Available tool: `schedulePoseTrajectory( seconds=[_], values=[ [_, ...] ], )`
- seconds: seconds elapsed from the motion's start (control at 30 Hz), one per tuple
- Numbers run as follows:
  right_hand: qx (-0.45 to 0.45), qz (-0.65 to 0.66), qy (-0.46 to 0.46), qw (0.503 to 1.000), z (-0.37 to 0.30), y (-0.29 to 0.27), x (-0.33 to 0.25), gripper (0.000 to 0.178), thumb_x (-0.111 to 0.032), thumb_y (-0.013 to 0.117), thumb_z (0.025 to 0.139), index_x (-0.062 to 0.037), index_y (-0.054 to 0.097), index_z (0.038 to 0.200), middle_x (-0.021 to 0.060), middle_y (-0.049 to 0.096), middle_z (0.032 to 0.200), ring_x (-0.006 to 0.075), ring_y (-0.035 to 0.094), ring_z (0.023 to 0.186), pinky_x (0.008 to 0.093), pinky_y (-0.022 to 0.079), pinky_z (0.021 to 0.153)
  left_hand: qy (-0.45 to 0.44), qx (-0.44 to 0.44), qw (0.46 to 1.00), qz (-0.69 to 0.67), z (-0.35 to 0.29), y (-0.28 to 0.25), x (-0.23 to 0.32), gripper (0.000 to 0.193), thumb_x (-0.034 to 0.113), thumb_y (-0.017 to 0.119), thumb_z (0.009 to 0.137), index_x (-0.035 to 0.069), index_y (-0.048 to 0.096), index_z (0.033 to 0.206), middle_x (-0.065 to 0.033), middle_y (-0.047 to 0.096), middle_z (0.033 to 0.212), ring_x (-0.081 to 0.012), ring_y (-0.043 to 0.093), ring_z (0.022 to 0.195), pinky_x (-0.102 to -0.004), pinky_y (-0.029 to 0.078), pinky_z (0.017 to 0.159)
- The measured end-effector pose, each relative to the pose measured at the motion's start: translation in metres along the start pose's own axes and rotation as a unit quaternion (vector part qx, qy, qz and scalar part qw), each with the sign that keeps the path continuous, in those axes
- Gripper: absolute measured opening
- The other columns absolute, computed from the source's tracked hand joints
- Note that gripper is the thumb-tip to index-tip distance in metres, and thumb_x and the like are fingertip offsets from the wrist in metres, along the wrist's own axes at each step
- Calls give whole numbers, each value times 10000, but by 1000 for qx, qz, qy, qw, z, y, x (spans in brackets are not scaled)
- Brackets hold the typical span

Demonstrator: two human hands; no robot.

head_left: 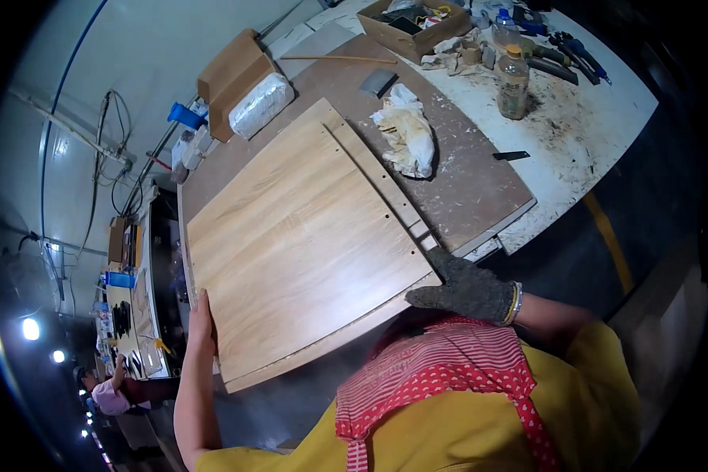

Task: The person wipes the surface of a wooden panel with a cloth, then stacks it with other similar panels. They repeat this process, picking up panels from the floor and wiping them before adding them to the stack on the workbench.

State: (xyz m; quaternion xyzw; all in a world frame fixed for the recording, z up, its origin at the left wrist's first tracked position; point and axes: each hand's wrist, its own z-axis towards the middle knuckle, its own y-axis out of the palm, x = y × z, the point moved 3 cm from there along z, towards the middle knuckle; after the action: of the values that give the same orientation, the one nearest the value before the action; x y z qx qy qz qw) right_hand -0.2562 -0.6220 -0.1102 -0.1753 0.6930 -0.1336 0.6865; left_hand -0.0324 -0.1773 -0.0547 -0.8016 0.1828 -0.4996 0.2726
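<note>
A large light wood-grain panel (307, 228) is tilted in front of me, its far part over the workbench and its near edge close to my body. A strip with a row of small dark holes (370, 169) runs along its right side, and pale rectangular blocks show near the right corner. My left hand (201, 322), bare, grips the panel's left edge, its other fingers hidden behind the board. At the right near corner my right hand (472, 289), in a dark grey work glove, is closed on the edge with the thumb on the near side.
On the brown-topped bench (480, 177) lie a crumpled white cloth (405, 130), a grey block (378, 82) and a foil-wrapped bundle (261, 105). Farther right stand an orange-capped bottle (513, 85), a cardboard box (413, 35) and hand tools (578, 57). Another person (112, 393) works far left.
</note>
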Motion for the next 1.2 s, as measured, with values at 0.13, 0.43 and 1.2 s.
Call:
schedulePoseTrajectory(
  seconds=[0.13, 0.43, 1.2],
  values=[
    [32, -59, -91, 994, 11, -12, -5, 450, -452, 525, 900, -167, 547, 1248, 296, 506, 1146, 412, 554, 1017, 434, 469, 857, 40, -17, 999, 27, 17, 13, 11, 610, 475, 446, 940, -64, 533, 1211, -142, 593, 1166, -234, 555, 1035, -337, 409, 904],
    [31, -304, 39, 951, 53, -45, -9, 571, -576, 531, 825, -27, 618, 957, 184, 651, 892, 333, 633, 836, 425, 478, 762, 186, -6, 916, 355, 43, 42, 28, 607, 478, 429, 940, -51, 426, 1239, -239, 489, 1157, -336, 474, 1099, -374, 349, 941],
    [147, -160, -87, 972, 74, -16, 16, 752, -203, 769, 694, -60, 436, 1353, 151, 471, 1357, 280, 461, 1250, 362, 377, 1037, 268, 23, 954, 136, 63, 72, 18, 531, 382, 488, 937, -21, 432, 1278, -281, 560, 1175, -379, 535, 1118, -381, 397, 949]
  ],
)
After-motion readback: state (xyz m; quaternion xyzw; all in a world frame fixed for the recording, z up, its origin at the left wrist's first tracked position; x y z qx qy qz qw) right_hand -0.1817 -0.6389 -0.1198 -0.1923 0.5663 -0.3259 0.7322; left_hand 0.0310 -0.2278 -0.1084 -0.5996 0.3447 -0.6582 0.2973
